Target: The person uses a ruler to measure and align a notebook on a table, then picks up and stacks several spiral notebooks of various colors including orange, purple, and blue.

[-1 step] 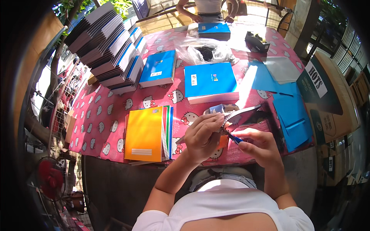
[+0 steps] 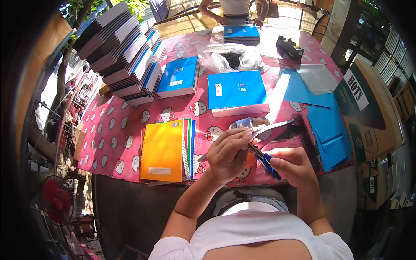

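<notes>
Over the near edge of the table, my two hands work close together. My left hand (image 2: 227,154) is closed, fingers bent, around one end of a pale ridged strip (image 2: 277,126) that looks like spiral binding wire; its other end sticks out to the right. In my right hand (image 2: 294,165) is a pair of blue-handled pliers (image 2: 269,165), handles spread, with the jaws against the strip beside my left fingers. The jaw tips are partly hidden by my left hand. Just left of my hands lies a pile of spiral notebooks with a yellow one (image 2: 162,149) on top.
Blue-covered notebook stacks (image 2: 237,90) stand beyond my hands, with a tall pile (image 2: 125,56) at left. Clear plastic (image 2: 208,60), a black tape dispenser (image 2: 289,47) and blue sheets (image 2: 327,138) lie on the pink tablecloth (image 2: 117,130). A cardboard box (image 2: 368,112) stands right. Another person (image 2: 234,8) is opposite.
The pliers' blue handles have spread apart, and my right fingers have loosened around them. The strip's free end has shifted slightly. My left hand has stayed in place.
</notes>
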`<state>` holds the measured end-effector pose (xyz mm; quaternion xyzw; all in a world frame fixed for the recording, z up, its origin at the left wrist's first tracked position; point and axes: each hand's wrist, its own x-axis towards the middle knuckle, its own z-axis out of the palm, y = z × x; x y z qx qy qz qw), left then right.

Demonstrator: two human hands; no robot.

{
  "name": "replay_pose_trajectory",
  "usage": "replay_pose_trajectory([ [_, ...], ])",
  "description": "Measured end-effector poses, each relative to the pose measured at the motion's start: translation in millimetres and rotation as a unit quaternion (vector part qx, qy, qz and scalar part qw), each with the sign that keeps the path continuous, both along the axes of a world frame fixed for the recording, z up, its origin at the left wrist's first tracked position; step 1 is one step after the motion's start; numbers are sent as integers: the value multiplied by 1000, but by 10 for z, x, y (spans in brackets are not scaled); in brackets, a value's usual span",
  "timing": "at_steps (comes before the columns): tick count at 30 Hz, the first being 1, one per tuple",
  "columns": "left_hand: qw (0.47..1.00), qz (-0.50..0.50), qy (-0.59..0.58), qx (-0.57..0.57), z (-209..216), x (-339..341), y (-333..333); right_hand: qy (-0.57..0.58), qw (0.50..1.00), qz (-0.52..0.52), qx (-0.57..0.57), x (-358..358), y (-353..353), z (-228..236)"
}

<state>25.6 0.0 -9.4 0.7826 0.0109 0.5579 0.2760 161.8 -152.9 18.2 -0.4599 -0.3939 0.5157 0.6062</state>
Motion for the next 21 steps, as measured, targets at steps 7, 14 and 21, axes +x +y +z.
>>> replay_pose_trajectory([
  [7,977,119,-41,-174,130,-409,158,-290,948,-92,94,-137,76,-454],
  [14,848,404,-317,128,1234,-1503,621,-672,709,-195,-88,349,-480,-1786],
  [21,929,280,175,168,403,-1332,1926,-503,841,-129,151,-298,595,-964],
])
